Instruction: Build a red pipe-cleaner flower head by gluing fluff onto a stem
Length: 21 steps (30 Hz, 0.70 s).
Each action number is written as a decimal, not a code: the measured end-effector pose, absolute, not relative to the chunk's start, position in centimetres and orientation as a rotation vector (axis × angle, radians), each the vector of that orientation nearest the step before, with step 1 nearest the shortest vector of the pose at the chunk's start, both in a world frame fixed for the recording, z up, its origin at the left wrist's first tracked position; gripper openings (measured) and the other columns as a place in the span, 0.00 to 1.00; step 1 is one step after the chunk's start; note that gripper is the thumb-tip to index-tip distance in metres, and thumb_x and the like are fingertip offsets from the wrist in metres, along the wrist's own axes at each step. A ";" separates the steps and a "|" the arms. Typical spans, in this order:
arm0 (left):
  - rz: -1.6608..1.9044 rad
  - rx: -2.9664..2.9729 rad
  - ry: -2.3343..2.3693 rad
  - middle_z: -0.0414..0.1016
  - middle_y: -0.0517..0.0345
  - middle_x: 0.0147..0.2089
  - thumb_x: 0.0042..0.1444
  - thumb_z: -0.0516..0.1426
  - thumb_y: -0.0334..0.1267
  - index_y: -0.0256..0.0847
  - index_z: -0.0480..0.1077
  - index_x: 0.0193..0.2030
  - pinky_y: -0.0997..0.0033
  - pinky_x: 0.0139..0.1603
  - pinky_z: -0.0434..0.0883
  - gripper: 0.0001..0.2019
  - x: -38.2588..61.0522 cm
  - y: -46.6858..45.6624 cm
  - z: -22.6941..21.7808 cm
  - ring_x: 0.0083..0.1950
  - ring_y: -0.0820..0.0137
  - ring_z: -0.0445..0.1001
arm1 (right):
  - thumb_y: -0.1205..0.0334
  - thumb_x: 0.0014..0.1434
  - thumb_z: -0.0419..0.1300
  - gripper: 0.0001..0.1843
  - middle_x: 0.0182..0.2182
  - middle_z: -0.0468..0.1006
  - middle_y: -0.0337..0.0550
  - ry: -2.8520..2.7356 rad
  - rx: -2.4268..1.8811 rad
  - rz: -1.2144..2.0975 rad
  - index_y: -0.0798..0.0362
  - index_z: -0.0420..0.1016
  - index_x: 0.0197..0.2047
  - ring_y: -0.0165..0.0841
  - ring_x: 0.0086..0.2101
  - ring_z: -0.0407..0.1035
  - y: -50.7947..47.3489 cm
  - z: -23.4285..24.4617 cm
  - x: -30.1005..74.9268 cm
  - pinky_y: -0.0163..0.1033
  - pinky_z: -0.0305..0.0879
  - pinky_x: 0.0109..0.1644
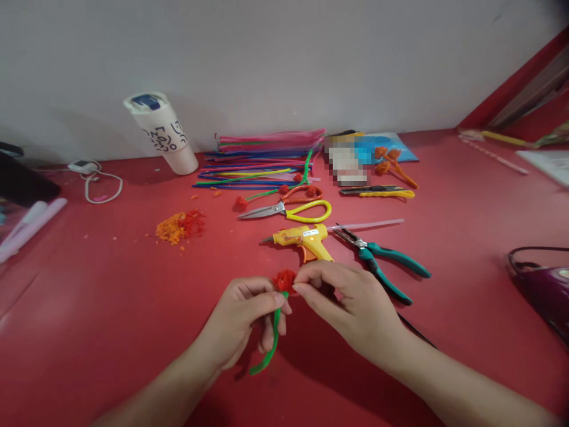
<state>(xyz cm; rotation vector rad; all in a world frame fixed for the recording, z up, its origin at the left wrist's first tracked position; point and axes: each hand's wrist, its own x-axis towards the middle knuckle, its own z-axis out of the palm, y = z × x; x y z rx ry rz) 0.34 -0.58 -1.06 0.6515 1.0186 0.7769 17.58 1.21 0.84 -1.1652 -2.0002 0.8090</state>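
My left hand (251, 311) grips a pipe-cleaner flower between thumb and fingers; its green stem (276, 332) curves down past the palm. Red fuzzy petals (283, 280) form a ragged head at the top. At the right side of that head, my right hand (340, 296) has thumb and index fingertips pinched together. Whether a bit of red fluff sits between those fingertips is too small to tell. Just beyond the hands lies a yellow glue gun (302, 236) with a glue stick (368, 225) in its back. Scissors (284, 210) rest behind it.
Green-handled pliers (382, 258) lie to the right. Orange and red fluff clippings (178, 227) are heaped at left. Behind are bundled pipe cleaners (267, 154), a white tumbler (164, 133), a yellow cutter (386, 194) and orange flowers (391, 163). A purple appliance (544, 290) stands far right.
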 end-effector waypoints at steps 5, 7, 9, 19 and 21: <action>0.781 0.666 1.018 0.72 0.61 0.15 0.46 0.59 0.35 0.36 0.73 0.21 0.84 0.09 0.55 0.07 0.4 -0.5 -1.1 0.09 0.80 0.63 | 0.70 0.58 0.56 0.06 0.21 0.73 0.34 -2.040 -1.115 0.718 0.53 0.70 0.29 0.24 0.22 0.65 1.2 0.4 17.6 0.28 0.60 0.28; 0.787 0.688 1.017 0.72 0.61 0.16 0.47 0.59 0.35 0.36 0.73 0.22 0.83 0.09 0.55 0.07 0.3 -0.6 -1.3 0.10 0.80 0.63 | 0.70 0.58 0.56 0.06 0.22 0.74 0.35 -2.056 -1.095 0.677 0.53 0.70 0.30 0.24 0.22 0.65 1.1 0.4 17.8 0.28 0.61 0.28; 0.813 0.747 1.018 0.73 0.61 0.18 0.49 0.58 0.36 0.37 0.73 0.22 0.82 0.10 0.58 0.08 0.2 -0.7 -1.5 0.11 0.79 0.64 | 0.69 0.58 0.56 0.04 0.22 0.74 0.35 -2.059 -1.058 0.643 0.54 0.71 0.32 0.23 0.22 0.65 1.0 0.6 18.0 0.28 0.61 0.27; 1.260 1.969 1.135 0.76 0.56 0.27 0.53 0.56 0.25 0.37 0.74 0.28 0.78 0.31 0.71 0.08 -0.7 -0.8 -1.0 0.29 0.73 0.75 | 0.69 0.54 0.56 0.06 0.18 0.69 0.33 -1.835 -1.040 1.001 0.53 0.69 0.26 0.22 0.18 0.60 0.1 2.2 17.7 0.26 0.58 0.21; 1.289 2.127 1.124 0.78 0.55 0.29 0.53 0.55 0.23 0.37 0.74 0.30 0.79 0.33 0.72 0.08 -0.7 -0.8 -0.8 0.30 0.72 0.76 | 0.68 0.54 0.57 0.06 0.18 0.68 0.33 -1.771 -1.065 1.148 0.53 0.68 0.26 0.22 0.18 0.59 0.2 2.0 17.4 0.27 0.57 0.22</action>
